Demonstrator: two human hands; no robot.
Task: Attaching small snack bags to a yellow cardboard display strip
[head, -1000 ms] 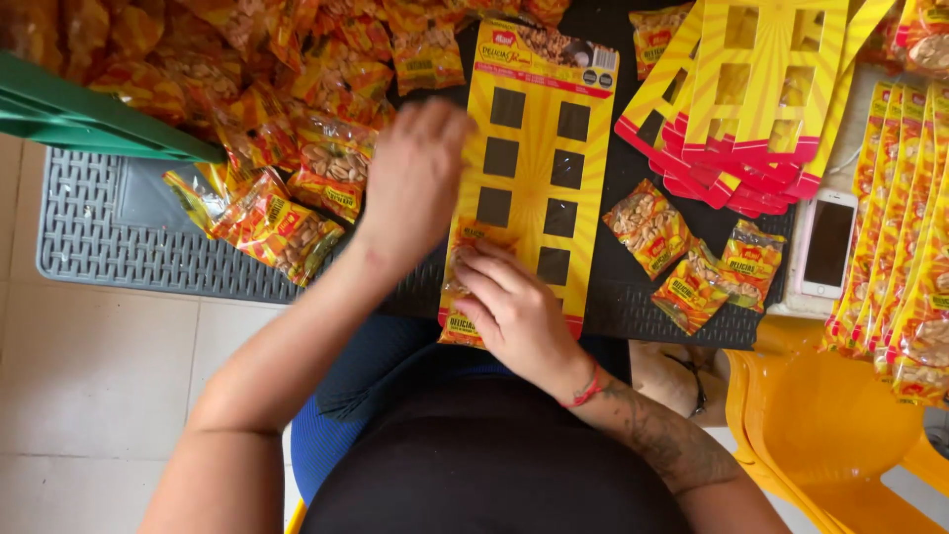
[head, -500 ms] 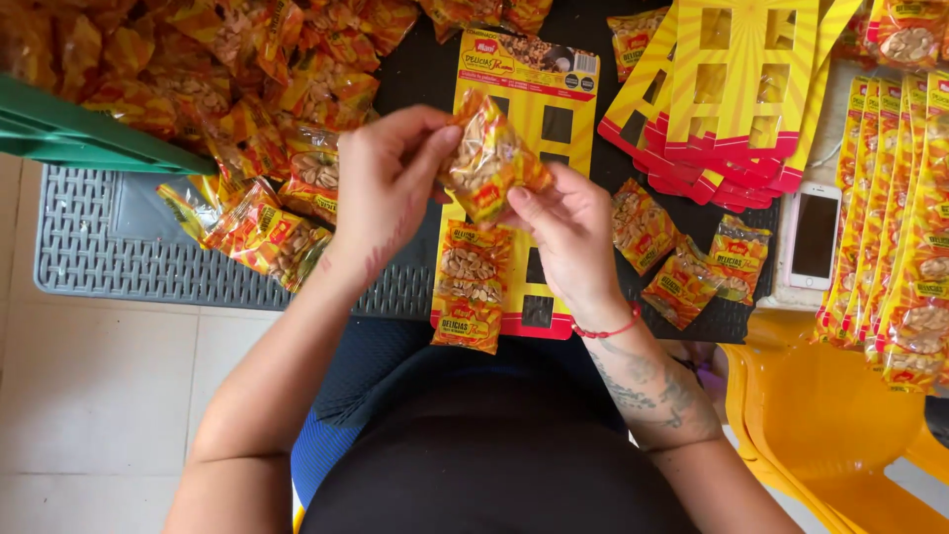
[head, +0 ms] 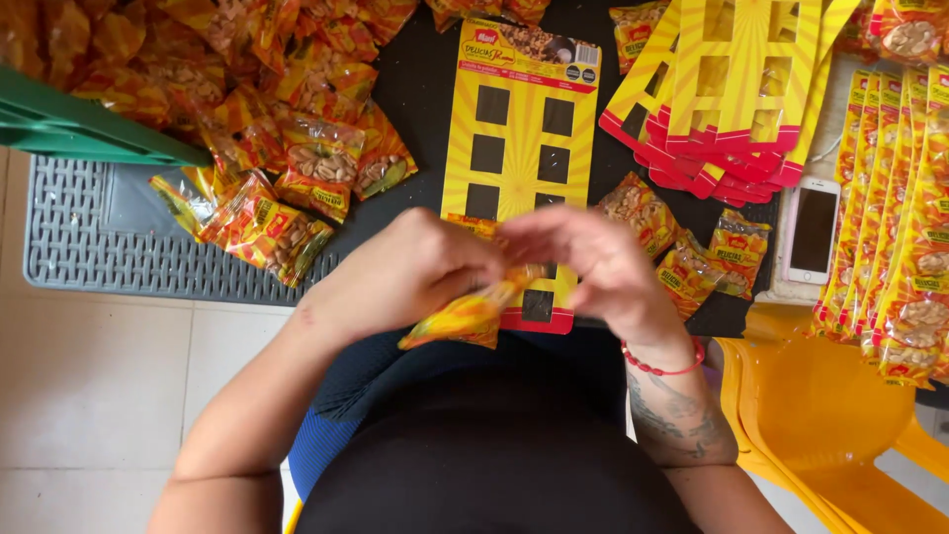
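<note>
Both hands meet over the near end of the yellow cardboard display card with square cut-out slots and a red bottom edge, lying flat on the black tabletop. Left hand closed around a small yellow-orange plastic peanut snack packet, packet sticks out below the fingers toward the body, tilted and blurred. Right hand curled, fingertips pinching the same packet's upper end, just beside the left hand's fingers; thin red cord bracelet on that wrist. Packet sits at the card's lower edge, whether it touches the card cannot be told. Heap of matching orange-yellow peanut packets at upper left of the table, spilling onto a grey plastic grid crate; green plastic edge over the heap's left side. Three loose packets right of the card, near the right hand. Fanned stack of empty yellow-and-red display cards at upper right. White smartphone lying screen up beside them. Filled packet strips along the far right, overlapping. Yellow plastic chair at lower right.
</note>
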